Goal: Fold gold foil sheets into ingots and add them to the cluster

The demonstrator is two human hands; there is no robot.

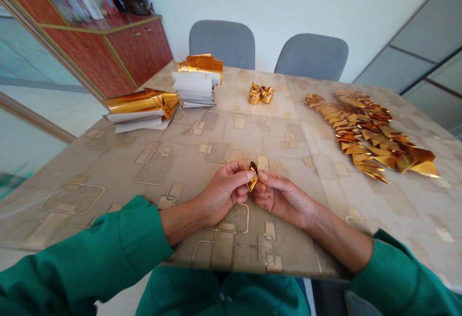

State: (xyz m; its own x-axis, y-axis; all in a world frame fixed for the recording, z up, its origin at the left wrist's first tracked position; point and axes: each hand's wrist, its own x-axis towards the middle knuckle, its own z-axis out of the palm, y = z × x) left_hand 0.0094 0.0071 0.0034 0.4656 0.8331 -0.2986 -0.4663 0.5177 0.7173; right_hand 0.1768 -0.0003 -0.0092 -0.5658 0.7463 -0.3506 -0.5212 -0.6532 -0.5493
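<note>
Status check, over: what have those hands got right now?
Left hand and right hand pinching a folded gold foil piece. Gold foil triangles piled to the right, apart from the hands.

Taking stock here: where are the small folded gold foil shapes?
In the head view, the folded gold foil shapes sit near the far edge of the table, between the foil-and-paper stacks and the gold triangles.
</note>
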